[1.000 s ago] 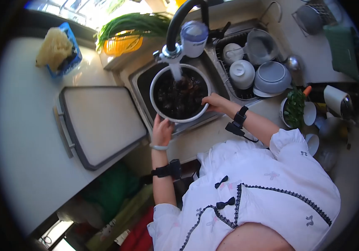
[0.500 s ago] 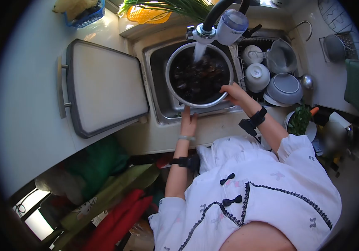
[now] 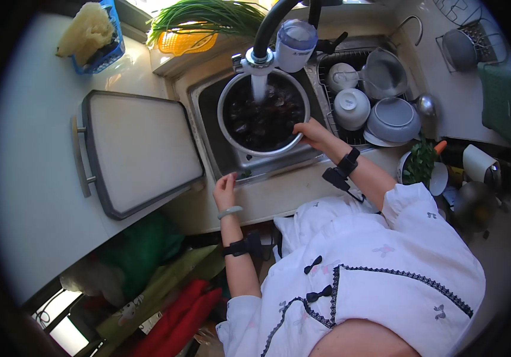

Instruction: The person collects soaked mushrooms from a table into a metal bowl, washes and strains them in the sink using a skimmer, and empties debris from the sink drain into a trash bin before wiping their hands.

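Note:
A round metal basin (image 3: 224,132) sits in the sink (image 3: 208,113), holding dark, glossy pieces (image 3: 267,116) in water; their kind is unclear. Water pours into it from the faucet (image 3: 259,59). My right hand (image 3: 316,133) grips the basin's rim at the lower right, with the thumb over the edge. My left hand (image 3: 224,189) is apart from the basin, at the sink's front left rim. Its fingers are drawn together, and whatever may be between them is too small to make out. A small green scrap (image 3: 245,174) lies near its fingertips.
Right of the sink, a dish rack (image 3: 325,89) holds white bowls (image 3: 351,109), a glass pot (image 3: 384,74) and a grey bowl (image 3: 393,122). A framed board (image 3: 142,152) lies on the left counter. Green stalks (image 3: 202,18) and a yellow basket (image 3: 187,43) are behind the sink.
My left hand has left the basin's near edge and moved left to the sink's front rim. My right hand keeps its hold on the basin. The whole view has shifted slightly.

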Available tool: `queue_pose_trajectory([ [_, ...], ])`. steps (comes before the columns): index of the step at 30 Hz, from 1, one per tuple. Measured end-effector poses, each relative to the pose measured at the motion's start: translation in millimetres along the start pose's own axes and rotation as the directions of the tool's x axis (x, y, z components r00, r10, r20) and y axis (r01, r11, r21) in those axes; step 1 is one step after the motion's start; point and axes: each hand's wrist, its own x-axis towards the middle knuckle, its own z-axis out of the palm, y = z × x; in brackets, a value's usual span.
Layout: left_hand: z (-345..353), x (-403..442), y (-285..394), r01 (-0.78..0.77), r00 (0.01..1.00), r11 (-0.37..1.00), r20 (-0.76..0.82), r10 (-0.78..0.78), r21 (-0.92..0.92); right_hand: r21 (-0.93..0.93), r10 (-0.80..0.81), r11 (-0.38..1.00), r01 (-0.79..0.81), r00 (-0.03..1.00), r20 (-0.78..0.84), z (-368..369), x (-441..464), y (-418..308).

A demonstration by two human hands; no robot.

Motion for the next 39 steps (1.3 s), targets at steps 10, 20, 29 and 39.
queue_pose_trajectory([
  [10, 96.9, 31.9, 123.6, -0.45, 0.884, 0.87, 0.237, 0.403, 0.202, -0.076, 0.023, 0.997, -0.023, 1.0, -0.003, -0.8, 16.1, -4.8],
  [20, 176.8, 73.5, 104.8, -0.45, 0.885, 0.206, 0.404, 0.231, 0.869, -0.015, -0.028, 1.0, 0.027, 0.998, -0.05, 11.4, -6.9, 7.7],
  [29, 163.6, 78.1, 132.0, -0.694, 0.715, 0.227, 0.618, 0.327, 0.684, -0.008, -0.008, 1.0, 0.008, 1.0, 0.004, -3.3, -1.8, 0.1],
  [39, 217.2, 73.5, 128.7, -0.748, 0.615, -0.231, 0.781, 0.108, 0.622, -0.062, -0.142, 0.988, 0.138, 0.988, -0.064, 2.0, -17.4, 7.2],
])
